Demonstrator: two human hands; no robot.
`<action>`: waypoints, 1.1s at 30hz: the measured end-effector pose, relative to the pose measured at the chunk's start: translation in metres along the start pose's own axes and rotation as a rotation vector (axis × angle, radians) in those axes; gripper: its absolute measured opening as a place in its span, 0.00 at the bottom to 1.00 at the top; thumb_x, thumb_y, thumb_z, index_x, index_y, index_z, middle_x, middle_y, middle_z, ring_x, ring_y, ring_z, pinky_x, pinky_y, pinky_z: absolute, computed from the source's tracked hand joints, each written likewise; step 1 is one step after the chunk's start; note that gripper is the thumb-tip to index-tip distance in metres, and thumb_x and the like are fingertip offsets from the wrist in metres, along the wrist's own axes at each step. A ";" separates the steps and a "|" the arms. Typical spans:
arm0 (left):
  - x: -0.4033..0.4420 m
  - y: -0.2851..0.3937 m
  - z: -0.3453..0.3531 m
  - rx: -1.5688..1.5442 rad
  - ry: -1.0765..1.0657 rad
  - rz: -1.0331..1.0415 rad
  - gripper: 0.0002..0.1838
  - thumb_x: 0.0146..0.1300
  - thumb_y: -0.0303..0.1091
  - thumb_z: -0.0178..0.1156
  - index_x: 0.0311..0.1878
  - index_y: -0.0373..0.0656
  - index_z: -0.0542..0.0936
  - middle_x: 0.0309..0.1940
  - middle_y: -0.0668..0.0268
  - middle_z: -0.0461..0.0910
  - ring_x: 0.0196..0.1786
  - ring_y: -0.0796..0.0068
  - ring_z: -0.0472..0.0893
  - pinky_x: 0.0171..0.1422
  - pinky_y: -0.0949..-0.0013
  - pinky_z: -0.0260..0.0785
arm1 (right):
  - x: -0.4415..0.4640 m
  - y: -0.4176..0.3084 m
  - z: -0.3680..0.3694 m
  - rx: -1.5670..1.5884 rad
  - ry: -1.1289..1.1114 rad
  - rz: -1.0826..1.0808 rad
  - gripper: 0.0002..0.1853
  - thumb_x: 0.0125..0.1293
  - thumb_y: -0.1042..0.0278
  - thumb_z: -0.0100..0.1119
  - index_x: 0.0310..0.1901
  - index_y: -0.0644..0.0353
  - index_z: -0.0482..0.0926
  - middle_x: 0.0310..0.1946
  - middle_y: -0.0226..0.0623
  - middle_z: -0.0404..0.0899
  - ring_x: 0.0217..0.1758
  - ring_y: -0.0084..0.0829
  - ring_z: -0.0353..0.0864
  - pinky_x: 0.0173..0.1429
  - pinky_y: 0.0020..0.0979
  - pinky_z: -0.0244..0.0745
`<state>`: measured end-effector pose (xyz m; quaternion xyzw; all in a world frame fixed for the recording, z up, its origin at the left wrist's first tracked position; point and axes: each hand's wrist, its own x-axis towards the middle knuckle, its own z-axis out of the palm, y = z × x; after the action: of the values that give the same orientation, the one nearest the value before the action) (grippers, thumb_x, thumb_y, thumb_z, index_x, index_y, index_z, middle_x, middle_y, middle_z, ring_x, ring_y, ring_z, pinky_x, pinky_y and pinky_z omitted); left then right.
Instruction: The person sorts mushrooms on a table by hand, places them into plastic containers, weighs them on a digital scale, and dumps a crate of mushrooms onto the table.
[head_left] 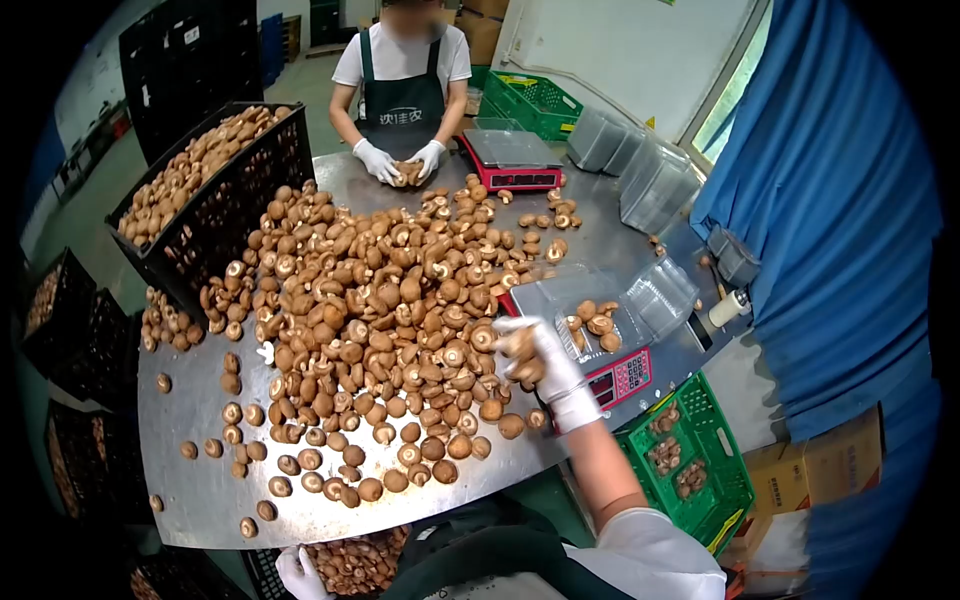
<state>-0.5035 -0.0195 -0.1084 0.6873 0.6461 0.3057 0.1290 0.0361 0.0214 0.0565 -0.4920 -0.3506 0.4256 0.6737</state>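
Observation:
My right hand [556, 366], in a white glove, is closed around a few brown shiitake mushrooms [521, 352], slightly blurred. It hovers between the big mushroom pile [390, 290] and a red scale [618, 378]. On that scale sits a clear plastic clamshell box [625, 335] with its lid folded back and several mushrooms [596, 322] inside. My left hand [300, 574], also gloved, is low at the table's front edge, beside a crate of mushrooms [358, 562]. Its fingers look slightly apart and hold nothing visible; part of it is cut off.
Across the metal table [190, 495], a co-worker's gloved hands [402, 164] hold mushrooms near a second red scale [513, 160]. A tilted black crate of mushrooms [215, 190] stands at left. A green crate [695, 465] with filled packs is at right, below stacked clear boxes [655, 185].

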 end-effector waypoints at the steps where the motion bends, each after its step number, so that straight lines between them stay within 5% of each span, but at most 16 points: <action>1: 0.004 0.005 -0.002 0.042 -0.004 0.013 0.06 0.61 0.28 0.59 0.33 0.35 0.77 0.29 0.57 0.74 0.36 0.58 0.73 0.44 0.59 0.66 | 0.006 -0.018 -0.022 -0.086 0.080 -0.048 0.22 0.69 0.48 0.52 0.50 0.60 0.76 0.49 0.35 0.77 0.44 0.23 0.77 0.34 0.22 0.76; 4: 0.025 0.033 -0.004 0.022 -0.080 -0.001 0.05 0.60 0.29 0.60 0.34 0.36 0.79 0.32 0.56 0.77 0.39 0.55 0.75 0.47 0.58 0.67 | 0.015 -0.046 -0.082 -0.720 0.356 -0.251 0.14 0.63 0.61 0.60 0.47 0.59 0.78 0.51 0.37 0.77 0.58 0.33 0.74 0.65 0.33 0.64; 7: 0.035 0.038 0.011 -0.002 -0.071 0.098 0.06 0.59 0.29 0.61 0.36 0.37 0.80 0.36 0.55 0.80 0.43 0.54 0.77 0.52 0.57 0.68 | 0.017 -0.043 -0.114 -1.208 0.473 -0.325 0.17 0.55 0.61 0.67 0.45 0.60 0.80 0.55 0.49 0.74 0.59 0.45 0.73 0.65 0.38 0.66; 10: 0.045 0.071 0.015 -0.088 -0.015 0.161 0.05 0.57 0.28 0.62 0.36 0.39 0.80 0.36 0.57 0.80 0.43 0.54 0.77 0.53 0.57 0.68 | 0.018 -0.011 -0.167 -1.164 0.361 -0.212 0.20 0.56 0.63 0.67 0.50 0.60 0.80 0.55 0.48 0.76 0.61 0.41 0.74 0.65 0.35 0.67; 11: 0.045 0.075 0.016 -0.096 -0.008 0.159 0.05 0.57 0.28 0.62 0.36 0.39 0.80 0.36 0.57 0.80 0.43 0.54 0.77 0.53 0.57 0.68 | 0.017 -0.009 -0.176 -0.937 0.330 -0.230 0.18 0.60 0.67 0.64 0.51 0.62 0.80 0.53 0.45 0.78 0.58 0.36 0.76 0.63 0.32 0.68; 16: 0.036 0.077 0.015 -0.095 -0.027 0.129 0.04 0.56 0.26 0.62 0.36 0.39 0.81 0.35 0.57 0.80 0.43 0.55 0.78 0.51 0.57 0.70 | 0.014 -0.048 -0.139 -0.939 0.561 -0.292 0.10 0.66 0.71 0.56 0.45 0.65 0.81 0.43 0.37 0.82 0.48 0.29 0.79 0.56 0.29 0.71; 22: 0.078 0.094 0.046 -0.090 0.095 0.169 0.11 0.54 0.30 0.65 0.42 0.38 0.80 0.45 0.54 0.79 0.53 0.52 0.76 0.61 0.56 0.66 | 0.038 -0.008 0.016 -0.836 0.010 -0.314 0.11 0.62 0.72 0.59 0.45 0.61 0.81 0.41 0.37 0.82 0.47 0.31 0.80 0.53 0.30 0.73; 25: 0.115 0.109 0.078 -0.048 -0.009 0.143 0.23 0.55 0.37 0.65 0.54 0.41 0.77 0.59 0.53 0.72 0.63 0.45 0.68 0.67 0.51 0.59 | 0.050 0.054 0.104 -0.687 -0.450 -0.179 0.25 0.62 0.59 0.62 0.59 0.57 0.74 0.56 0.42 0.75 0.60 0.38 0.74 0.63 0.32 0.69; 27: 0.141 0.121 0.092 0.136 -0.129 0.075 0.35 0.55 0.45 0.64 0.67 0.52 0.67 0.69 0.58 0.62 0.69 0.46 0.61 0.70 0.47 0.54 | 0.066 0.115 0.152 -0.807 -0.752 -0.358 0.38 0.60 0.51 0.63 0.70 0.54 0.60 0.68 0.49 0.62 0.68 0.45 0.66 0.69 0.37 0.63; 29: 0.154 0.121 0.110 0.224 -0.186 -0.043 0.39 0.56 0.50 0.62 0.71 0.55 0.62 0.73 0.60 0.56 0.71 0.47 0.57 0.71 0.43 0.50 | 0.072 0.138 0.198 -0.987 -0.805 -0.271 0.45 0.56 0.48 0.66 0.72 0.48 0.55 0.71 0.50 0.54 0.71 0.49 0.60 0.66 0.43 0.66; 33: 0.146 0.111 0.113 0.242 -0.207 0.049 0.39 0.56 0.53 0.61 0.71 0.55 0.62 0.74 0.60 0.53 0.72 0.49 0.57 0.72 0.41 0.47 | 0.069 0.168 0.233 -1.414 -0.782 -0.452 0.44 0.53 0.48 0.68 0.71 0.45 0.58 0.67 0.47 0.61 0.71 0.51 0.57 0.62 0.47 0.68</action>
<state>-0.3509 0.1313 -0.0959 0.7412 0.6446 0.1561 0.1035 -0.1833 0.1954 -0.0384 -0.5332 -0.8334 0.1001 0.1054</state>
